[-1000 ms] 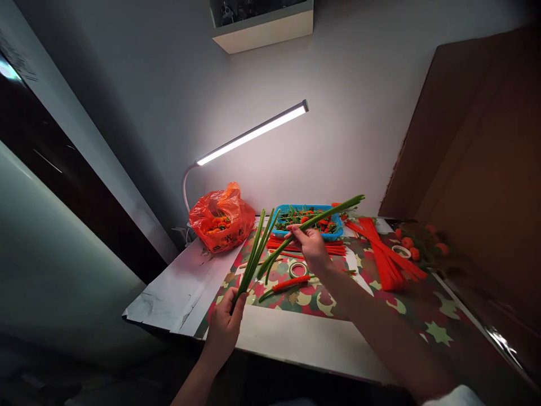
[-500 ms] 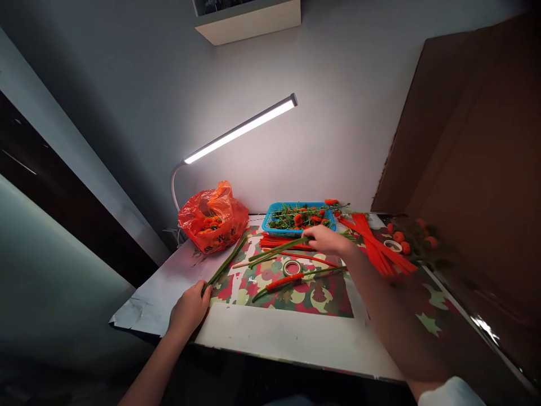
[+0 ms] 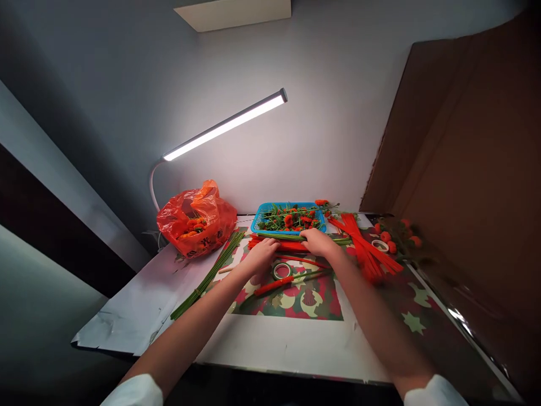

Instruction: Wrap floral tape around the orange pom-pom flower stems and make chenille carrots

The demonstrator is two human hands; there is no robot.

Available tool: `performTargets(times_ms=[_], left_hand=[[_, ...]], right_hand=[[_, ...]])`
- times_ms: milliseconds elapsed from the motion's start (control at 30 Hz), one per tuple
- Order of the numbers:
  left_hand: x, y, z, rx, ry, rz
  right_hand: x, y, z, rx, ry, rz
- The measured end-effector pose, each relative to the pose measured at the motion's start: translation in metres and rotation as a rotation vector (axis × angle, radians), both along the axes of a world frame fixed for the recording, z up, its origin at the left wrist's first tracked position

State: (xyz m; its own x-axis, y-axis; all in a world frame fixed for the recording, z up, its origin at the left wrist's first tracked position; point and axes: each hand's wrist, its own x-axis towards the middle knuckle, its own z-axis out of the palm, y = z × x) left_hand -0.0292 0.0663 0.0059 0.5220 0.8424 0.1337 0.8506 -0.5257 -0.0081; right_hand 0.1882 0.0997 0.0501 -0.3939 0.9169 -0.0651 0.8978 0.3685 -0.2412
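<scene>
My right hand [image 3: 319,242] is closed over a few long green stems [image 3: 338,241] that lie across the mat just in front of the blue basket [image 3: 257,223]. My left hand [image 3: 261,255] reaches in beside it, fingers curled onto the left end of the same stems, above a row of red stems [image 3: 291,247]. A tied bundle of green stems [image 3: 209,273] lies loose on the table to the left, apart from both hands. A tape roll [image 3: 282,270] and a red-wrapped green stem [image 3: 274,286] lie just below my hands.
The basket holds orange flower heads and green bits. An orange plastic bag [image 3: 194,223] sits at the back left under a lit bar lamp [image 3: 224,127]. Red stems [image 3: 363,248], a second tape roll [image 3: 382,245] and orange balls [image 3: 393,237] lie right, by a cardboard sheet [image 3: 465,158].
My left hand laid the green bundle on the table, let go and moved right to the basket. My right hand lowered its green stems flat in front of the basket.
</scene>
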Motion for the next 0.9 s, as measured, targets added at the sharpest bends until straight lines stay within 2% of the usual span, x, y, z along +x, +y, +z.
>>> performTargets(times_ms=[133,267,433,667,900], left_hand=[[0.011,0.038,-0.005,-0.051,0.034,-0.006],[0.000,0.050,-0.008,-0.085,0.068,0.010],[-0.004,0.048,-0.005,-0.118,0.098,-0.004],[0.000,0.031,-0.004,-0.110,0.117,-0.089],[0.001,0.025,-0.001,-0.112,0.122,-0.165]], right_hand=[[0.009,-0.001,0.005,0.056,-0.011,-0.043],[0.010,0.000,0.002,0.076,-0.013,-0.059],[-0.005,0.001,-0.013,0.133,0.005,-0.013],[-0.027,-0.001,-0.035,0.215,-0.006,0.102],[-0.033,0.006,-0.042,0.216,-0.036,0.064]])
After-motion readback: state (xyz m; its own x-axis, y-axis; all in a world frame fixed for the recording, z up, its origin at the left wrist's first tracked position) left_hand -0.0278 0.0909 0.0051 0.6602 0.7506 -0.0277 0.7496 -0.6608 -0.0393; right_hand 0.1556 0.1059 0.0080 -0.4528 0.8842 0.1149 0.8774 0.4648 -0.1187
